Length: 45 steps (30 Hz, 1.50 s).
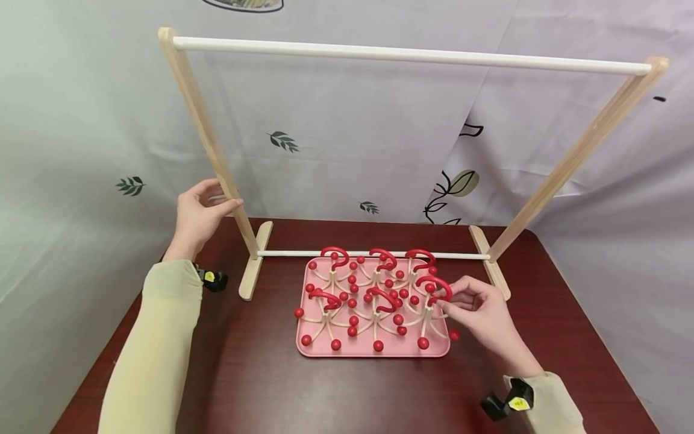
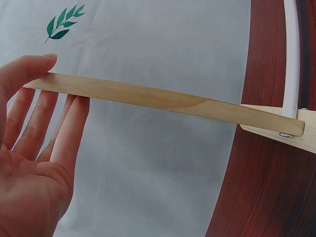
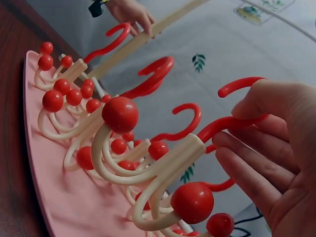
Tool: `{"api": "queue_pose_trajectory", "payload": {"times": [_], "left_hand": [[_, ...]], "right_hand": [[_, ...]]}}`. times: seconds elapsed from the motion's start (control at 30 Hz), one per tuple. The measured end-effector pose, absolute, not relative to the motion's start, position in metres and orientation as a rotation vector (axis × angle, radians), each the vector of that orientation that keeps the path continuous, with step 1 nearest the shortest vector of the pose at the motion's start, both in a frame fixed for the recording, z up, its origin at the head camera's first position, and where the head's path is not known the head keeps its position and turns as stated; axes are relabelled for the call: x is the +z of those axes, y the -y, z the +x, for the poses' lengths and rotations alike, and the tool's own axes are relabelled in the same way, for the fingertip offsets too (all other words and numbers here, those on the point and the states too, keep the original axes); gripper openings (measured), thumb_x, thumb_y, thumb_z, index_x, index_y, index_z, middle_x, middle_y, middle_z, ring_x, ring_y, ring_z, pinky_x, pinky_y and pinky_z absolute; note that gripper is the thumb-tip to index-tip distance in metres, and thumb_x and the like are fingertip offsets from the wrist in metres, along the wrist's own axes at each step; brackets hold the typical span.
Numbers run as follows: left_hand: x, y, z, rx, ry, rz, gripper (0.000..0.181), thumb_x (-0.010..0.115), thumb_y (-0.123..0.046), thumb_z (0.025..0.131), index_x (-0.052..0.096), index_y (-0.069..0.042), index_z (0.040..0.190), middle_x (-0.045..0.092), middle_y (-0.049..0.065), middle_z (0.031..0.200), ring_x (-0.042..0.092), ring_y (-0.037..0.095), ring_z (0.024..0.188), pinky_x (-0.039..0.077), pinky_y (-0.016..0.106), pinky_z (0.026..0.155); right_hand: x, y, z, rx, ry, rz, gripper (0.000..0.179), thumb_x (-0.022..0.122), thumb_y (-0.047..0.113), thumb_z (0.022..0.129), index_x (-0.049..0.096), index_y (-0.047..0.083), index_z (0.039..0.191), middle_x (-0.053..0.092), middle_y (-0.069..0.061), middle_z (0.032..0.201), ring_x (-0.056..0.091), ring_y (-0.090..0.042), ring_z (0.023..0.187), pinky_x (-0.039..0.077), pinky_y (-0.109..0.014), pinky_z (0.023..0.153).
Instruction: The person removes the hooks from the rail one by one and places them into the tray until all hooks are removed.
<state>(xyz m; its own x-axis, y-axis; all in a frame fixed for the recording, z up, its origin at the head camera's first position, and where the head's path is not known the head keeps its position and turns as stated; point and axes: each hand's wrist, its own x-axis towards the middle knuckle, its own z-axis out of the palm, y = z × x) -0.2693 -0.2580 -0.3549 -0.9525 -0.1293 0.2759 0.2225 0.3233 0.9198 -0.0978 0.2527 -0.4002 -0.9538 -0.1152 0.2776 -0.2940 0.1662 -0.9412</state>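
My left hand [image 1: 196,218] pinches the left wooden upright [image 2: 148,98] of a rack, thumb on one side and fingertips on the other. Over the right end of a pink tray [image 1: 355,348], my right hand [image 1: 485,310] holds a small hanger by its red curved hook [image 3: 217,129]. That hanger has a cream stem [image 3: 180,158] and curved cream arms tipped with red balls [image 3: 192,202]. Several matching hangers [image 1: 327,319] stand in two rows on the tray, their red hooks uppermost. Whether the held hanger still touches the tray is unclear.
The rack's white top rail [image 1: 406,54] spans high above the tray. Its white lower rail [image 1: 293,254] runs just behind the tray, between two wooden feet [image 1: 250,274]. A dark red-brown table [image 1: 260,361] lies beneath, with a pale leaf-patterned cloth [image 1: 347,175] behind.
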Motion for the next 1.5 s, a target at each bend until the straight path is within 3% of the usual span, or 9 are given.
{"api": "queue_pose_trajectory", "payload": {"times": [0.17,0.47,0.7,1.0,1.1,1.3,1.5], "left_hand": [[-0.354,0.258,-0.268,-1.670,2.294,-0.087,0.046,0.083,-0.015,0.087,0.067,-0.011,0.130,0.069,-0.008,0.111,0.067,0.003,0.096,0.053,0.019,0.077],[-0.353,0.257,-0.268,-1.664,2.292,-0.087,0.045,0.083,-0.014,0.087,0.067,-0.011,0.130,0.069,-0.008,0.111,0.067,0.003,0.096,0.053,0.018,0.077],[-0.354,0.257,-0.268,-1.658,2.296,-0.084,0.047,0.083,-0.015,0.088,0.066,-0.010,0.131,0.069,-0.006,0.112,0.067,0.003,0.097,0.053,0.019,0.078],[-0.355,0.256,-0.267,-1.651,2.280,-0.086,0.045,0.083,-0.012,0.087,0.068,-0.010,0.128,0.070,-0.009,0.109,0.068,0.001,0.094,0.053,0.018,0.077],[-0.355,0.255,-0.267,-1.655,2.279,-0.087,0.044,0.083,-0.012,0.087,0.068,-0.010,0.128,0.070,-0.009,0.108,0.068,0.001,0.094,0.053,0.018,0.077],[-0.353,0.255,-0.267,-1.679,2.256,-0.089,0.044,0.084,-0.011,0.086,0.068,-0.011,0.127,0.070,-0.009,0.108,0.068,0.002,0.095,0.053,0.018,0.078],[-0.354,0.256,-0.265,-1.666,2.276,-0.076,0.046,0.084,-0.012,0.086,0.067,-0.010,0.129,0.070,-0.005,0.112,0.068,0.003,0.096,0.053,0.018,0.079]], "right_hand": [[-0.411,-0.254,-0.097,1.871,2.321,0.397,0.019,0.076,-0.016,0.082,0.066,-0.005,0.094,0.074,-0.016,0.092,0.074,-0.037,0.080,0.059,-0.036,0.073],[-0.423,-0.257,-0.100,1.867,2.341,0.469,0.019,0.075,-0.017,0.082,0.066,-0.005,0.094,0.074,-0.017,0.097,0.075,-0.025,0.080,0.060,-0.034,0.068],[-0.436,-0.259,-0.105,1.922,2.323,0.491,0.018,0.071,-0.020,0.083,0.064,-0.006,0.094,0.074,-0.020,0.096,0.075,-0.033,0.082,0.060,-0.035,0.070],[-0.445,-0.264,-0.105,1.903,2.373,0.431,0.018,0.072,-0.015,0.085,0.064,-0.007,0.100,0.074,-0.020,0.097,0.075,-0.030,0.081,0.060,-0.033,0.069],[-0.440,-0.264,-0.105,1.915,2.356,0.461,0.024,0.072,-0.015,0.086,0.064,-0.009,0.108,0.073,-0.019,0.102,0.075,-0.029,0.086,0.060,-0.033,0.074],[-0.412,-0.263,-0.105,1.944,2.248,0.510,0.042,0.072,-0.013,0.088,0.061,-0.010,0.128,0.064,-0.027,0.126,0.068,-0.029,0.112,0.053,-0.035,0.092],[-0.376,-0.280,-0.111,1.810,2.096,0.395,0.041,0.071,-0.016,0.087,0.063,-0.012,0.126,0.066,-0.022,0.128,0.065,-0.028,0.117,0.051,-0.032,0.096]]}}
